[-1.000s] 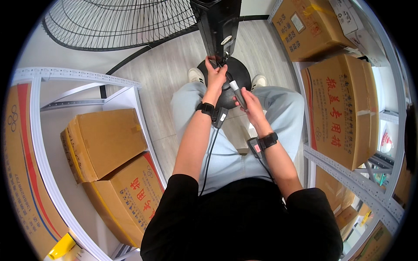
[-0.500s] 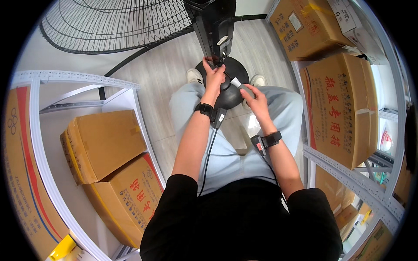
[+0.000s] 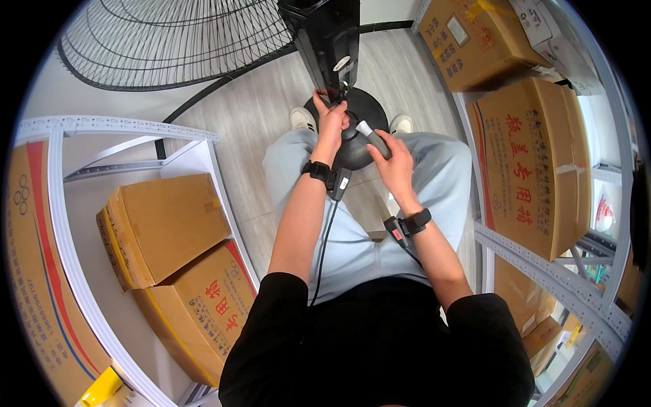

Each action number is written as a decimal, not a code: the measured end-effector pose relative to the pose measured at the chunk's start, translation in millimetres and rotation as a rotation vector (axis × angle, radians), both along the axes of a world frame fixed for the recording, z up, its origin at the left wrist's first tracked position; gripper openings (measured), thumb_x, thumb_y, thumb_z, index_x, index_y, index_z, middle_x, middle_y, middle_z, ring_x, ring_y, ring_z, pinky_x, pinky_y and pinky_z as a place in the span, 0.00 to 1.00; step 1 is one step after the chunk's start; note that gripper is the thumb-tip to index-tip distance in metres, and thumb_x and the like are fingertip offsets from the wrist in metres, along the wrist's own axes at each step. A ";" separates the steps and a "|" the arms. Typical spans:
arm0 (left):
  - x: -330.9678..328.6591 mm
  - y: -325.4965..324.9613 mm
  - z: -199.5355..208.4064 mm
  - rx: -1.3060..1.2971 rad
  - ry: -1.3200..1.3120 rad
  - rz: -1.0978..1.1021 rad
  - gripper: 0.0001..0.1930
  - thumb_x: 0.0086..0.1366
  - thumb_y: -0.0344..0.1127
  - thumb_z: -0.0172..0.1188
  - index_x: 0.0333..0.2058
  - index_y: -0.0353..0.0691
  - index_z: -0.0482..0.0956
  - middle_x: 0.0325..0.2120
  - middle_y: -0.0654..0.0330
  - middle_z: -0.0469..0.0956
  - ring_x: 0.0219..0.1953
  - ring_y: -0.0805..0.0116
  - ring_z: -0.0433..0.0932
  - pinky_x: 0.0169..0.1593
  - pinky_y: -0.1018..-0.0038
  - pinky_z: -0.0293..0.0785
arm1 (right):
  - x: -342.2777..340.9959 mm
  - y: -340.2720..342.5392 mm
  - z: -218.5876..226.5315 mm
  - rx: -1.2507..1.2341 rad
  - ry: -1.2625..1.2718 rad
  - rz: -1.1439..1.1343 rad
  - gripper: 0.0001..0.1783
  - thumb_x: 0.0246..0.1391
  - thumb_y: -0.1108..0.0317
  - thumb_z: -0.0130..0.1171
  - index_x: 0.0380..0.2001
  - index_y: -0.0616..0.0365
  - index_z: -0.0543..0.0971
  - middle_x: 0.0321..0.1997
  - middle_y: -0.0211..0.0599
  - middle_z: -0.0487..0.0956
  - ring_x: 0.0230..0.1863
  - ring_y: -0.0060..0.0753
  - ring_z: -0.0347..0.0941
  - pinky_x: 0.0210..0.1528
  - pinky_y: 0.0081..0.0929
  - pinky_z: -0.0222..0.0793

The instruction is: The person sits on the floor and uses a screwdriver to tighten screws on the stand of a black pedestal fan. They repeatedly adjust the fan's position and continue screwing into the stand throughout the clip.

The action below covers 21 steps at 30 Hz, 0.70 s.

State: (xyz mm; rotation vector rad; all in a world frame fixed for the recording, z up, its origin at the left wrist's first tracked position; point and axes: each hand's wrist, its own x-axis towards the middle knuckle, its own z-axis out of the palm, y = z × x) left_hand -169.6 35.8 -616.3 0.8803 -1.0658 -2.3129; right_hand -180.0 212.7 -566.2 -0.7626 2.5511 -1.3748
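Note:
A tall black fan stand (image 3: 325, 37) rises from a round black base (image 3: 349, 129) between my feet. My left hand (image 3: 331, 117) reaches forward and pinches a small part at the lower front of the black housing. My right hand (image 3: 390, 157) is closed around a grey-handled tool (image 3: 374, 139), whose white tip points up toward the left hand. Black bands with small devices sit on both wrists, and a black cable (image 3: 324, 244) hangs from the left one.
A large round fan grille (image 3: 176, 41) lies at the far left. Metal shelving (image 3: 115, 129) with cardboard boxes (image 3: 163, 224) stands on my left. More boxes (image 3: 529, 163) on shelves stand close on my right. Pale wood floor lies ahead.
My left hand has reached further forward and up to the housing. My right hand has drawn the tool slightly back and away from the left hand.

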 end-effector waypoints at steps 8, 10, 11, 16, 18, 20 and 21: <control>0.0 -0.9 2.8 0.021 0.026 -0.006 0.37 0.60 0.25 0.52 0.62 0.55 0.42 0.24 0.65 0.64 0.17 0.79 0.59 0.19 0.81 0.53 | -1.1 -1.7 13.3 0.044 0.178 0.041 0.20 0.45 0.62 0.66 0.45 0.49 0.78 0.33 0.37 0.75 0.31 0.44 0.75 0.33 0.36 0.72; 0.1 -1.5 1.7 0.012 0.022 -0.008 0.37 0.60 0.25 0.52 0.62 0.54 0.42 0.24 0.65 0.64 0.16 0.79 0.59 0.19 0.81 0.53 | 2.7 -1.8 12.0 0.059 0.211 0.048 0.21 0.45 0.62 0.66 0.45 0.49 0.78 0.33 0.37 0.75 0.31 0.44 0.75 0.33 0.36 0.72; 0.2 -2.0 1.2 0.008 0.020 -0.009 0.37 0.60 0.25 0.52 0.62 0.54 0.41 0.24 0.65 0.64 0.16 0.79 0.60 0.19 0.80 0.53 | 4.1 -2.3 11.2 0.066 0.227 0.051 0.21 0.46 0.62 0.66 0.45 0.49 0.78 0.33 0.37 0.75 0.31 0.44 0.75 0.33 0.36 0.72; 1.1 -1.9 2.1 0.001 0.003 -0.008 0.39 0.60 0.25 0.52 0.63 0.54 0.40 0.24 0.65 0.64 0.16 0.79 0.60 0.18 0.81 0.53 | 5.3 -3.2 3.1 0.032 0.182 0.029 0.20 0.47 0.61 0.65 0.45 0.50 0.77 0.33 0.38 0.75 0.31 0.45 0.74 0.33 0.38 0.71; 0.7 -0.3 3.6 -0.008 -0.005 -0.001 0.39 0.60 0.25 0.52 0.63 0.54 0.40 0.23 0.65 0.64 0.16 0.79 0.59 0.18 0.81 0.53 | 3.4 -2.7 -8.9 -0.017 0.132 0.017 0.20 0.48 0.61 0.64 0.45 0.51 0.77 0.33 0.39 0.76 0.32 0.44 0.75 0.34 0.36 0.71; -0.3 1.9 4.5 -0.019 -0.007 0.014 0.39 0.60 0.25 0.53 0.63 0.55 0.40 0.23 0.66 0.65 0.16 0.80 0.59 0.18 0.82 0.52 | -0.8 -0.5 -23.1 -0.077 0.107 0.022 0.19 0.49 0.60 0.63 0.45 0.52 0.77 0.34 0.41 0.77 0.32 0.42 0.75 0.34 0.34 0.70; 0.0 1.5 2.5 -0.026 -0.014 0.015 0.40 0.60 0.25 0.53 0.63 0.55 0.39 0.24 0.66 0.65 0.16 0.80 0.59 0.18 0.82 0.52 | 0.1 -0.8 -24.4 -0.098 0.024 0.023 0.19 0.50 0.60 0.63 0.45 0.53 0.76 0.35 0.41 0.78 0.32 0.41 0.75 0.34 0.33 0.70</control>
